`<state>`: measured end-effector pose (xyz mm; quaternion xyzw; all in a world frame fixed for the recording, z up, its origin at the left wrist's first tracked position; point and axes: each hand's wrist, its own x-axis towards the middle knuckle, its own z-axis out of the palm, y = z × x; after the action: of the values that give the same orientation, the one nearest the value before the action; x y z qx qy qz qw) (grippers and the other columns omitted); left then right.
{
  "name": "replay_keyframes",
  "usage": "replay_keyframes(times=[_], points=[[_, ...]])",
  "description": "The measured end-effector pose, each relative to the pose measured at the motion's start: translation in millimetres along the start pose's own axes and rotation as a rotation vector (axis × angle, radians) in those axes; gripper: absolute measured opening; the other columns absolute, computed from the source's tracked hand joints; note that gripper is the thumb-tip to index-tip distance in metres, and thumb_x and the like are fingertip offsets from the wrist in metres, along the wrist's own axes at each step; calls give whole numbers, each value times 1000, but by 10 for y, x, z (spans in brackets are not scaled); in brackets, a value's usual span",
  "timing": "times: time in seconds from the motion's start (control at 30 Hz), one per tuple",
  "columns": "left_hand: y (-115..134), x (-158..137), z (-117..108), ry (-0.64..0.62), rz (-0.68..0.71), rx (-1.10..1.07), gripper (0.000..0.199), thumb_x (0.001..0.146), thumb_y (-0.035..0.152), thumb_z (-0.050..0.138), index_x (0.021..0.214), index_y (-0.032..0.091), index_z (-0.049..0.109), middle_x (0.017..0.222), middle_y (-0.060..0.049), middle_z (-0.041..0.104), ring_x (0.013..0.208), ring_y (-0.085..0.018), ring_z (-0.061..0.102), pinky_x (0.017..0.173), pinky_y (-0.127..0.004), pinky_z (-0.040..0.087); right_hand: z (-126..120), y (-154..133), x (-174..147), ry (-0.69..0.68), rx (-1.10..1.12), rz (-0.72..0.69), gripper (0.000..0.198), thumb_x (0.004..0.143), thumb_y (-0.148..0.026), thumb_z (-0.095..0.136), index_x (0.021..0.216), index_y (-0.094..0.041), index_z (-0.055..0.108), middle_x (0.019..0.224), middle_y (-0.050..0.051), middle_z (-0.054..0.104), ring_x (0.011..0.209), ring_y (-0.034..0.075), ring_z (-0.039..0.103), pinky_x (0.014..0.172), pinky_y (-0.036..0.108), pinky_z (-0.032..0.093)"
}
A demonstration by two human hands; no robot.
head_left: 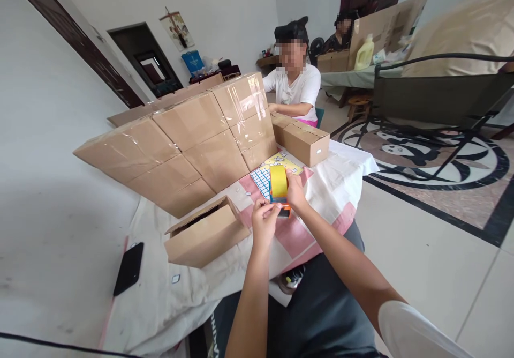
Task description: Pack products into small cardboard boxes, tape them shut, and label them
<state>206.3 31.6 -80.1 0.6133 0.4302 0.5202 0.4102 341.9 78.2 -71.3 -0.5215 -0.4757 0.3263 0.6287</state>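
Note:
My right hand (296,191) grips a tape dispenser (278,184) with a wide yellow roll and orange and blue parts, held over the table near its front edge. At the dispenser's lower front end, my left hand (264,221) has its thumb and fingers pinched together. Whether a loose tape end lies between those fingertips is too small to make out. Left of my hands lies a long brown carton (212,237) with its top partly open and a dark inside.
Behind the open carton stands a wall of stacked, taped cartons (201,133). Two more long cartons (305,141) lie at the right. A black phone (129,268) rests on the tablecloth (156,315) at left. Across the table sits a person in a white shirt (299,87).

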Motion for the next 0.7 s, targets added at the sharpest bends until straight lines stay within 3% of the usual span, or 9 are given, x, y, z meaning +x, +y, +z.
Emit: replay_keyframes(times=[0.17, 0.37, 0.5, 0.63, 0.7], points=[[61, -220, 45, 56, -102, -117, 29, 82, 46, 70, 79, 17, 76, 88, -5, 62, 90, -19, 60, 82, -31, 49, 116, -98, 74, 118, 117, -3, 59, 90, -75, 44, 60, -25, 34, 59, -2, 37, 59, 16, 38, 60, 32, 40], [-53, -516, -168, 15, -127, -14, 32, 83, 46, 71, 73, 16, 75, 77, -2, 60, 76, -15, 57, 69, -27, 44, 113, -246, 351, 202, 317, 42, 53, 86, -73, 45, 70, -23, 48, 65, -2, 51, 68, 17, 50, 62, 29, 43], [-189, -674, -296, 27, -33, 124, 31, 88, 42, 67, 71, 17, 72, 75, -2, 57, 74, -15, 56, 68, -27, 44, 122, -322, 330, 167, 470, 104, 48, 82, -70, 54, 76, -23, 56, 65, -2, 58, 69, 19, 59, 62, 28, 47], [-211, -817, -309, 45, 135, 299, 29, 92, 39, 62, 73, 20, 73, 77, -2, 59, 76, -17, 59, 74, -30, 46, 120, -430, 32, 42, 662, 204, 44, 78, -66, 64, 80, -22, 62, 66, -1, 63, 71, 21, 65, 65, 30, 52], [-179, -897, -348, 57, 240, 420, 24, 93, 35, 62, 78, 24, 76, 80, -3, 63, 81, -18, 60, 78, -32, 44, 55, -475, -177, -26, 607, 196, 46, 80, -68, 61, 77, -22, 63, 63, 1, 63, 68, 21, 65, 63, 31, 52]])
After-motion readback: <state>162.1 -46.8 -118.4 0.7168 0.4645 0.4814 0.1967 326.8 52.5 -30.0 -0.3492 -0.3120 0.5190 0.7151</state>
